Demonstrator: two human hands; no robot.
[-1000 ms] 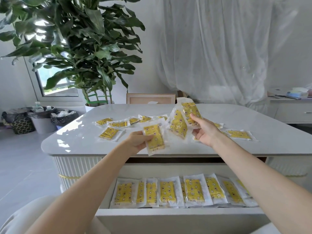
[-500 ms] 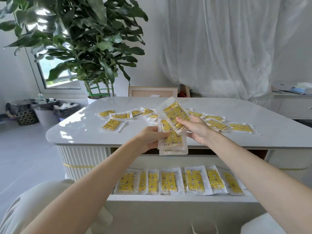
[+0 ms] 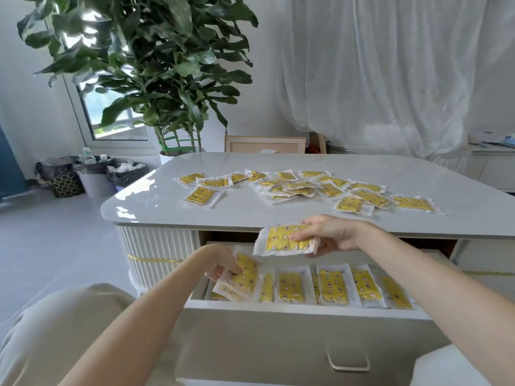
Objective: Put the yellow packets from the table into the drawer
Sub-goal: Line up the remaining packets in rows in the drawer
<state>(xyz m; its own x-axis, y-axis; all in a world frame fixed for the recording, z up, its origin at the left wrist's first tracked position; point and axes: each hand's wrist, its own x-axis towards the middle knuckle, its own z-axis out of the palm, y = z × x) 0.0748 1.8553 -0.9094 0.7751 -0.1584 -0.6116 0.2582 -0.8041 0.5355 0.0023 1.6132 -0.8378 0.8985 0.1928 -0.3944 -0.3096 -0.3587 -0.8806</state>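
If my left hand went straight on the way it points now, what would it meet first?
Probably the row of yellow plastic packets lying in the white drawer: the left hand, gripping a small stack of packets, points rightward at them, though depth is unclear.

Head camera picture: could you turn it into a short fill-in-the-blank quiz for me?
1. The left hand holds packets inside the open ____.
2. The right hand holds a packet that is white at the edges and ____ in the middle.
3. Many loose packets lie scattered on the ____.
4. By the window stands a tall leafy ____.

Missing words: drawer; yellow; table; plant.
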